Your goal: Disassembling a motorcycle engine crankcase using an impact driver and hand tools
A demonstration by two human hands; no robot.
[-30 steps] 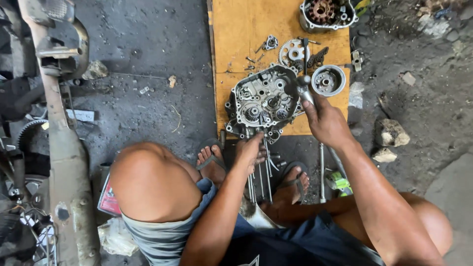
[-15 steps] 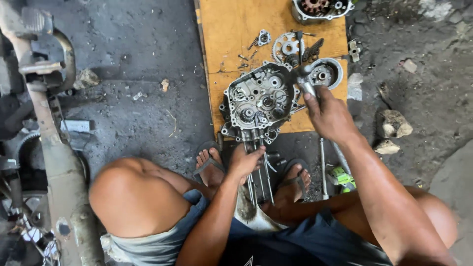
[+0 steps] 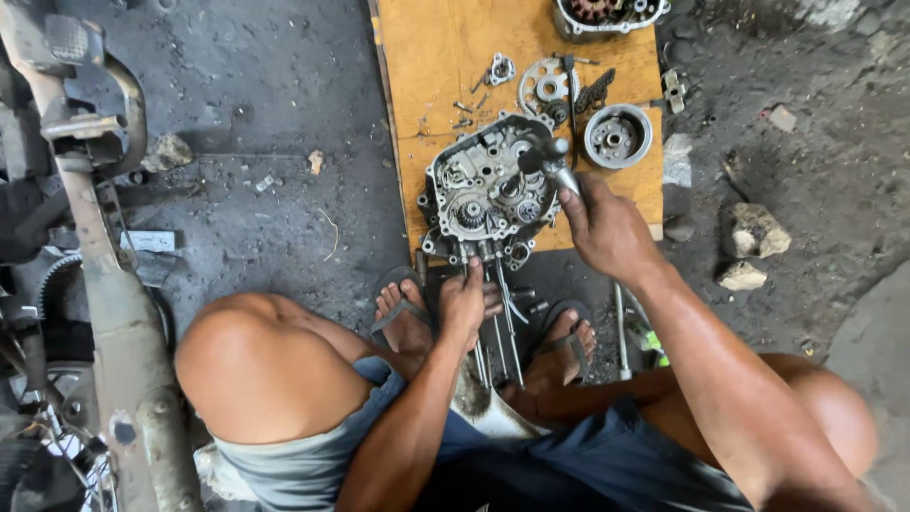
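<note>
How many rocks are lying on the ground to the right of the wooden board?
2: a larger pale rock right of the board's lower corner, and a smaller one just below it. Smaller rubble pieces farther up are not counted; more may lie out of view.

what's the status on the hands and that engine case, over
Right hand grips tool on engine case. Left hand on long studs. Loose parts beside it.

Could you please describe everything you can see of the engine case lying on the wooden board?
The engine case is a grey, grimy cast-metal half, lying flat and open side up on the near edge of the orange wooden board. Gears and shafts show inside it. Long studs run from its near edge toward the person's feet. The right hand presses a metal tool into its right side; the left hand rests on the studs.
</note>
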